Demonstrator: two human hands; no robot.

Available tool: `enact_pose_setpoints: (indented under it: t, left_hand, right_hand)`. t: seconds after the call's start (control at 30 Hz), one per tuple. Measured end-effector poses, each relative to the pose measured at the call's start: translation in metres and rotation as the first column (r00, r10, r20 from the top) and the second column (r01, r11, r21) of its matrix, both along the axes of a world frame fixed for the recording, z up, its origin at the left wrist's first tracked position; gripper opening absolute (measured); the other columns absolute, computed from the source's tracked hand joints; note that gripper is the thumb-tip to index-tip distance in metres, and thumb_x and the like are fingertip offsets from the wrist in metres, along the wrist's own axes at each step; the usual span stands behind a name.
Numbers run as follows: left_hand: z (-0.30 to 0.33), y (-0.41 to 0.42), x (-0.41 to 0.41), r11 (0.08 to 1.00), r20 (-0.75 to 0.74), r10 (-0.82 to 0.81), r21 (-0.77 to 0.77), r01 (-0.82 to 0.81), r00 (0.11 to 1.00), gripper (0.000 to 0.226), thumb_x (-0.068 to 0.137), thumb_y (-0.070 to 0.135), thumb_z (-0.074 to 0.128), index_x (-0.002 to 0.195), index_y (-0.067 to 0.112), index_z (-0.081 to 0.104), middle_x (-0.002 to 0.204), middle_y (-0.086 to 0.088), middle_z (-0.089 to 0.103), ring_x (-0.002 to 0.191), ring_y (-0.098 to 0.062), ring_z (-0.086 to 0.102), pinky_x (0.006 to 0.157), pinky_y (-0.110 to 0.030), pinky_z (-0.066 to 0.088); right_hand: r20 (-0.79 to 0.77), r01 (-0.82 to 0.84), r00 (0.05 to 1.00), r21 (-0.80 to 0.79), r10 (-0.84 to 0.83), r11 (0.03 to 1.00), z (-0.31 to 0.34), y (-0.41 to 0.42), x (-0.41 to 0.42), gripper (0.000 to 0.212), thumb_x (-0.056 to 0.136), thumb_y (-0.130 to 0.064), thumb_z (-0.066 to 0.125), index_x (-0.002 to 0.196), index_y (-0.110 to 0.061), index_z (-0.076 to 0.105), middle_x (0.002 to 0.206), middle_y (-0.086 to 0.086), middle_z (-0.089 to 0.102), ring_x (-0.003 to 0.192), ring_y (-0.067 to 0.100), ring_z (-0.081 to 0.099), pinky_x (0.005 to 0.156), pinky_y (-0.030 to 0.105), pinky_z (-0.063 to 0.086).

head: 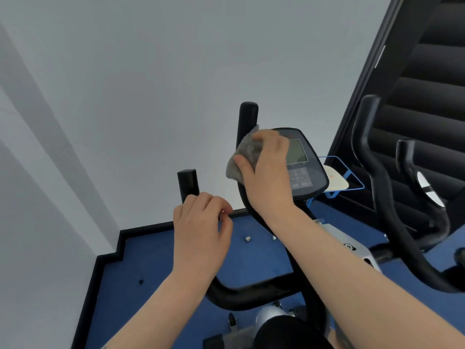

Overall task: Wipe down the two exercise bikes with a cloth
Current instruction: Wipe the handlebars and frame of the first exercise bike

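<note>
The right hand (266, 170) grips a grey cloth (242, 153), thumb and fingers curled over its folds, and presses it against the upright black handlebar post (248, 114) just left of the bike's console (305, 162). The left hand (201, 233) curls round the shorter black handlebar end (187, 182), well left of the console and lower in the view, its fingers wrapped on the bar below the rounded tip. Both bars belong to the near exercise bike (254, 290), whose curved black handlebar runs below the console between the two forearms. The console tilts up, with a pale screen and a block of buttons under it, partly hidden by the right hand. Right of the console, a blue wire holder (352, 177) carries a cream, flat object. Farther right of the console stands the second exercise bike (392, 197), its black handlebars rising before dark slatted shutters (427, 84). Below the console lies blue flooring (161, 253) with a black edge against a pale wall (125, 96).
</note>
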State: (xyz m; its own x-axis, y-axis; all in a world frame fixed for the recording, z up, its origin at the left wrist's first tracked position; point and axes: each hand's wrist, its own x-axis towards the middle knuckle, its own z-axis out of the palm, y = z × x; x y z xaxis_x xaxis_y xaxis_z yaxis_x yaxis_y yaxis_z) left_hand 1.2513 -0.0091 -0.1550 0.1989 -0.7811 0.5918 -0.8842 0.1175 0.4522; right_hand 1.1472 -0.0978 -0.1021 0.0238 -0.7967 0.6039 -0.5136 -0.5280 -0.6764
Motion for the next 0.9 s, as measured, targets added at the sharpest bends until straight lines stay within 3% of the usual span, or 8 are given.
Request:
enact_pose_setpoints:
  t: [0.17, 0.27, 0.33, 0.4, 0.53, 0.67, 0.77, 0.9]
  left_hand:
    - [0.001, 0.001, 0.000, 1.000, -0.018, 0.001, 0.007, -0.001, 1.000, 0.021, 0.075, -0.001, 0.070, 0.081, 0.018, 0.066, 0.082, 0.007, 0.059, 0.081, -0.021, 0.052, 0.076, -0.034, 0.031]
    - [0.000, 0.001, -0.001, 1.000, -0.018, -0.001, 0.001, 0.001, 1.000, 0.021, 0.075, -0.001, 0.069, 0.081, 0.019, 0.065, 0.082, 0.007, 0.059, 0.081, -0.021, 0.052, 0.077, -0.034, 0.032]
    - [0.001, 0.001, -0.001, 1.000, -0.022, -0.002, 0.001, 0.002, 1.000, 0.021, 0.076, -0.001, 0.069, 0.081, 0.019, 0.066, 0.083, 0.007, 0.059, 0.081, -0.020, 0.052, 0.077, -0.034, 0.032]
    - [0.000, 0.001, 0.000, 1.000, -0.019, 0.003, 0.007, -0.003, 1.000, 0.020, 0.076, -0.001, 0.069, 0.081, 0.018, 0.066, 0.083, 0.007, 0.059, 0.082, -0.021, 0.052, 0.076, -0.035, 0.033]
    - [0.000, 0.001, 0.000, 1.000, -0.012, -0.002, -0.004, 0.002, 1.000, 0.021, 0.075, 0.000, 0.069, 0.081, 0.019, 0.065, 0.082, 0.007, 0.059, 0.081, -0.021, 0.052, 0.076, -0.035, 0.032]
    - [-0.002, -0.001, 0.001, 1.000, -0.018, -0.011, -0.018, 0.011, 1.000, 0.019, 0.077, 0.002, 0.067, 0.081, 0.020, 0.064, 0.082, 0.008, 0.058, 0.080, -0.019, 0.050, 0.076, -0.031, 0.030]
    - [-0.003, -0.001, 0.002, 1.000, -0.028, -0.008, -0.029, 0.007, 1.000, 0.019, 0.077, 0.002, 0.066, 0.081, 0.021, 0.064, 0.083, 0.009, 0.058, 0.081, -0.019, 0.050, 0.076, -0.031, 0.029]
    - [-0.004, -0.003, 0.001, 1.000, -0.018, -0.001, -0.029, 0.000, 1.000, 0.020, 0.077, 0.001, 0.066, 0.081, 0.020, 0.064, 0.083, 0.008, 0.059, 0.081, -0.019, 0.050, 0.076, -0.031, 0.028]
  right_hand:
    - [-0.337, -0.103, 0.933, 0.084, 0.126, 0.991, -0.011, 0.015, -0.018, 0.028, 0.090, -0.023, 0.064, 0.117, -0.021, 0.060, 0.126, 0.004, 0.043, 0.110, 0.021, 0.047, 0.084, 0.030, 0.043]
    - [-0.168, -0.160, 0.965, 0.228, 0.201, 0.960, 0.011, -0.007, -0.032, 0.015, 0.087, -0.023, 0.066, 0.101, -0.022, 0.065, 0.110, 0.003, 0.050, 0.089, 0.011, 0.057, 0.084, 0.027, 0.048]
    - [-0.050, -0.121, 0.990, 0.156, 0.130, 0.980, 0.022, -0.016, -0.027, 0.010, 0.087, -0.020, 0.067, 0.097, -0.018, 0.063, 0.108, 0.003, 0.049, 0.084, -0.011, 0.050, 0.080, 0.005, 0.039]
    - [-0.001, -0.125, 0.992, 0.089, 0.126, 0.988, 0.010, -0.006, -0.015, 0.014, 0.089, -0.015, 0.066, 0.101, -0.015, 0.058, 0.112, 0.002, 0.046, 0.089, -0.019, 0.043, 0.079, -0.001, 0.031]
    - [-0.069, -0.175, 0.979, 0.189, 0.191, 0.966, -0.009, 0.005, -0.027, 0.018, 0.090, -0.018, 0.064, 0.104, -0.023, 0.054, 0.109, -0.005, 0.057, 0.091, 0.002, 0.053, 0.073, 0.007, 0.037]
    - [0.001, -0.124, 0.992, 0.305, 0.130, 0.944, 0.013, -0.016, -0.038, 0.017, 0.090, -0.024, 0.062, 0.101, -0.029, 0.051, 0.085, -0.015, 0.056, 0.068, -0.003, 0.053, 0.051, 0.006, 0.038]
    - [-0.099, -0.196, 0.966, 0.318, 0.238, 0.928, -0.008, 0.004, -0.043, 0.019, 0.095, -0.023, 0.057, 0.111, -0.030, 0.048, 0.087, -0.020, 0.056, 0.075, -0.006, 0.053, 0.059, 0.006, 0.037]
    - [-0.249, -0.265, 0.873, 0.478, 0.418, 0.838, 0.004, 0.007, -0.081, 0.014, 0.091, -0.028, 0.064, 0.100, -0.037, 0.056, 0.092, -0.015, 0.065, 0.080, -0.002, 0.059, 0.069, 0.018, 0.043]
